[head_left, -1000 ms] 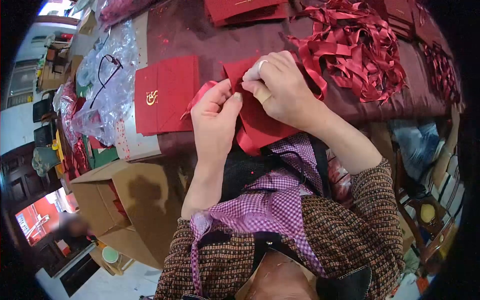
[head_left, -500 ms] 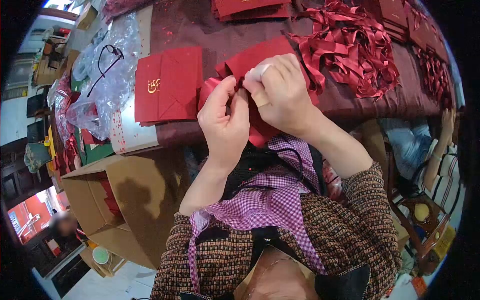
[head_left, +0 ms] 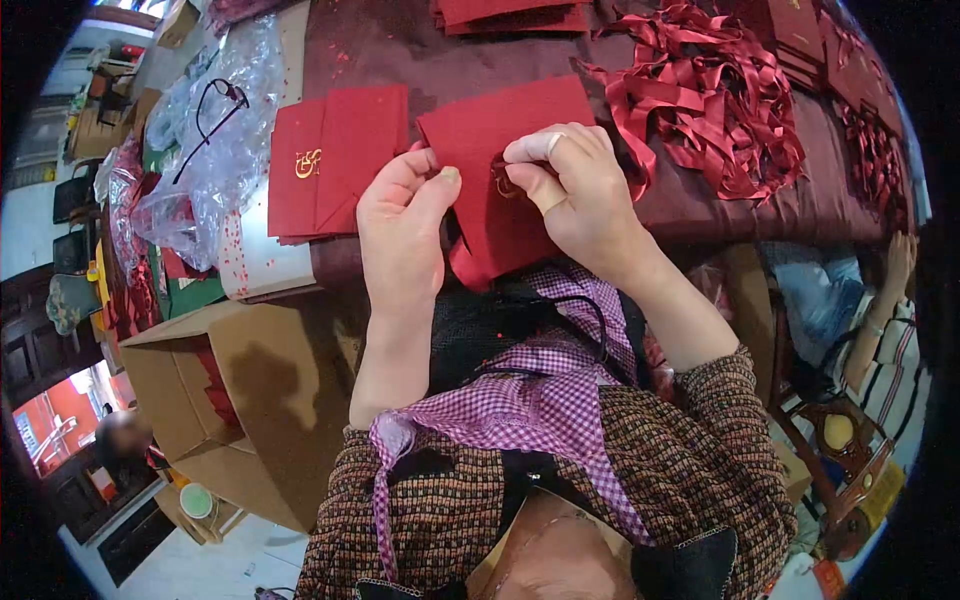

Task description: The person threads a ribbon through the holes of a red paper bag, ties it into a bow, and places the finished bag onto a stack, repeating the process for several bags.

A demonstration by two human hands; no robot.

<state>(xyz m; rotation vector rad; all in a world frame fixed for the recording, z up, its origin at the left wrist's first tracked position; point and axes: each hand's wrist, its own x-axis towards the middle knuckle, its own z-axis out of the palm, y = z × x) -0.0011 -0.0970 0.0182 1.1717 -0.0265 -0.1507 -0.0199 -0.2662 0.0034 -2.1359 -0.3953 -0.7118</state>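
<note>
A red paper gift bag (head_left: pixel 540 110) with a partly covered gold emblem lies at the table's front edge. My left hand (head_left: pixel 405 220) is at its left side, thumb and curled fingers closed on the bag's edge. My right hand (head_left: pixel 585 185) rests over the bag's front, thumb and forefinger closed near the gold emblem; what they pinch is hidden. A white band is wrapped round one right finger. Red ribbon (head_left: pixel 468 268) hangs at the bag's lower left corner. To the left, a stack of flat red bags (head_left: pixel 365 130) with a gold emblem lies close to my left hand.
A heap of red ribbons (head_left: pixel 710 110) lies at the right, more red bags (head_left: pixel 515 15) at the back. Glasses (head_left: pixel 205 130) rest on clear plastic wrap (head_left: pixel 235 170) at the left. Below stands an open cardboard box (head_left: pixel 270 380). A person's arm (head_left: pixel 885 290) is at far right.
My hands have moved apart; the left went left and slightly down, the right shifted slightly down. More of the bag's front and part of its gold emblem now show.
</note>
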